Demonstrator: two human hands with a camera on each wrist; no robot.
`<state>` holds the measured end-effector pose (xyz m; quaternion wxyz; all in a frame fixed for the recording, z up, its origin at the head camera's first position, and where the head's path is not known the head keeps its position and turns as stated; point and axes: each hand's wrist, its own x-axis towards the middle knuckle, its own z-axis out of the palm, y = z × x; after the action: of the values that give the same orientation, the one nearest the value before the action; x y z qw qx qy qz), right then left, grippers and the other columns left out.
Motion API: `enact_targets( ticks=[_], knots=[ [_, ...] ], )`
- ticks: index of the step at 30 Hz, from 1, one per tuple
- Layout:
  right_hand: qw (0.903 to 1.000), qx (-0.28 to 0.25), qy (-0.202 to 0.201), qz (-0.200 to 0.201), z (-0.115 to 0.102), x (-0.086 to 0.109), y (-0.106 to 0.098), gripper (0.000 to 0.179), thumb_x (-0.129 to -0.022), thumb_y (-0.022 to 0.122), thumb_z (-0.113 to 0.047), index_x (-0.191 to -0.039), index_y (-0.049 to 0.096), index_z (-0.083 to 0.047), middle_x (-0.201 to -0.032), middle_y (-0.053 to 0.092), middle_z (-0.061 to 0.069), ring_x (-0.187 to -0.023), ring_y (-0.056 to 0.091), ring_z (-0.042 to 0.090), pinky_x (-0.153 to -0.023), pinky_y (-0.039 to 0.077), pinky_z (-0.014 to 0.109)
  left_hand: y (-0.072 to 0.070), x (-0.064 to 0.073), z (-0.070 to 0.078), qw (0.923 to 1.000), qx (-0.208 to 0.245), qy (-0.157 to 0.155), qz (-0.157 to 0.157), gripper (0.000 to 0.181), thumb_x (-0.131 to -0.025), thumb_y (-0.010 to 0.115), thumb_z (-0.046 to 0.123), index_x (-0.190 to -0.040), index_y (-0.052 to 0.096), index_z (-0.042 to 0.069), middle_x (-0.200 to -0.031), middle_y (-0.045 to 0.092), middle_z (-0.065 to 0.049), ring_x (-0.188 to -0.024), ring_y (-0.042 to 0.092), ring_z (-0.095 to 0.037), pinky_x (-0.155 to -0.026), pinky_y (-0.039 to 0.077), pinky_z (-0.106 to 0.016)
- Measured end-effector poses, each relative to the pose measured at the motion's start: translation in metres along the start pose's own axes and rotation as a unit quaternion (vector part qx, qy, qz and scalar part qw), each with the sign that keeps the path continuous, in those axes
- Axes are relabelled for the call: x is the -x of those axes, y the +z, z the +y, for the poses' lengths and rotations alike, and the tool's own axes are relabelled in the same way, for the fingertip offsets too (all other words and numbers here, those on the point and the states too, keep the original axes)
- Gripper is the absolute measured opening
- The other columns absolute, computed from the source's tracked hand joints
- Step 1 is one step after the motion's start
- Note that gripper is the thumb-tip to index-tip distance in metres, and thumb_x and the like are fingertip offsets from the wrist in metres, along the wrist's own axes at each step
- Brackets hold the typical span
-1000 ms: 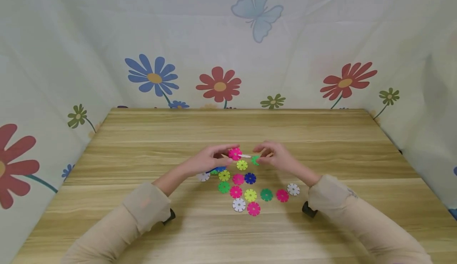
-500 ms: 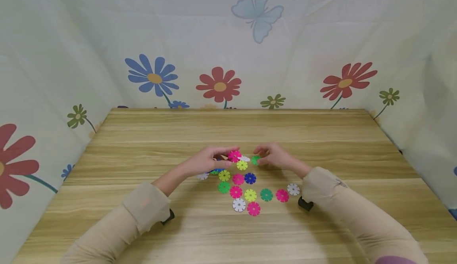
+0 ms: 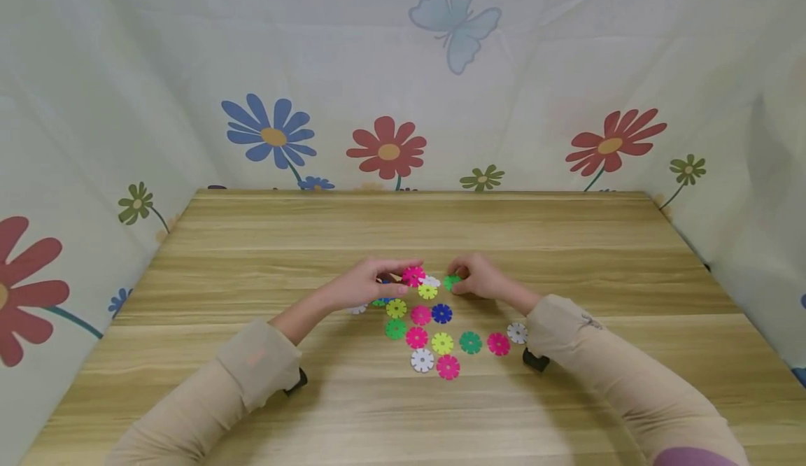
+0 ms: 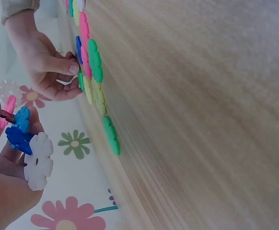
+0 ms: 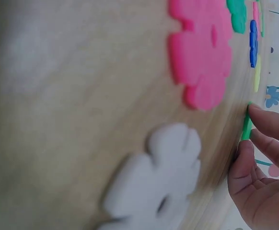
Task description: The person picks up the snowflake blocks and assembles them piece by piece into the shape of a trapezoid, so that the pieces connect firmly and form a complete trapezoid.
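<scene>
In the head view my left hand (image 3: 366,285) grips a small chain of notched plastic snowflake discs above the table. A pink disc (image 3: 413,276) and a white disc (image 3: 431,281) project from its fingertips. The left wrist view shows more of this chain: a light-blue disc (image 4: 22,117), a dark-blue disc (image 4: 19,139) and another white disc (image 4: 39,162) near the palm. My right hand (image 3: 483,277) pinches a loose green disc (image 5: 247,123) by its edges, thumb on one side and fingers on the other, low at the tabletop.
Loose discs lie spread nearer my body: yellow (image 3: 427,291), navy (image 3: 442,313), pink (image 3: 499,344), white (image 3: 422,360) and several others. The wooden table (image 3: 252,235) ends at a flower-print curtain (image 3: 529,102) behind. Another white disc (image 3: 518,333) lies beside my right sleeve.
The held chain has tilted, so its white disc shows more of its face and sits slightly lower. My right fingers have closed in on the green disc, and the right forearm has shifted inward.
</scene>
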<state>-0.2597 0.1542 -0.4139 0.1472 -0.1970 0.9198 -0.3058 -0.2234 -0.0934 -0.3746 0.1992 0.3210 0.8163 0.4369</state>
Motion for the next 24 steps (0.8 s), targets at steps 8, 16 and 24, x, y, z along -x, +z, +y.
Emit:
enact_targets(
  ticks=[8,16,24],
  knots=[
    [0.9999,-0.009,-0.012,0.001,0.001,0.003,0.001,0.026,-0.071,0.069,-0.003,-0.093,0.055,-0.001,-0.079,0.055,0.009,-0.07,0.049,0.016,-0.062,0.043,0.024,0.001,0.0,-0.003,0.9999,-0.008,0.001,0.008,0.05,-0.086,0.057,0.026,-0.133,0.041,0.02,-0.132,0.047,-0.002,-0.102,0.054,-0.018,-0.084,0.046,-0.029],
    [0.9949,-0.1,-0.007,-0.014,0.006,0.018,-0.004,0.021,-0.074,0.059,0.009,-0.092,0.053,0.001,-0.077,0.053,0.011,-0.057,0.056,0.014,-0.052,0.05,0.026,0.002,-0.001,-0.008,0.9987,-0.037,0.021,0.026,0.048,-0.086,0.057,0.025,-0.132,0.043,0.02,-0.13,0.049,-0.003,-0.105,0.053,-0.018,-0.087,0.045,-0.033],
    [0.9753,-0.217,-0.029,0.031,-0.009,0.037,-0.019,0.017,-0.081,0.055,0.004,-0.098,0.053,0.004,-0.086,0.054,0.015,-0.073,0.059,0.029,-0.064,0.052,0.041,0.003,-0.001,-0.007,0.9981,-0.03,0.043,0.033,0.049,-0.086,0.056,0.024,-0.132,0.043,0.015,-0.132,0.047,-0.004,-0.111,0.051,-0.018,-0.09,0.044,-0.036]
  ],
)
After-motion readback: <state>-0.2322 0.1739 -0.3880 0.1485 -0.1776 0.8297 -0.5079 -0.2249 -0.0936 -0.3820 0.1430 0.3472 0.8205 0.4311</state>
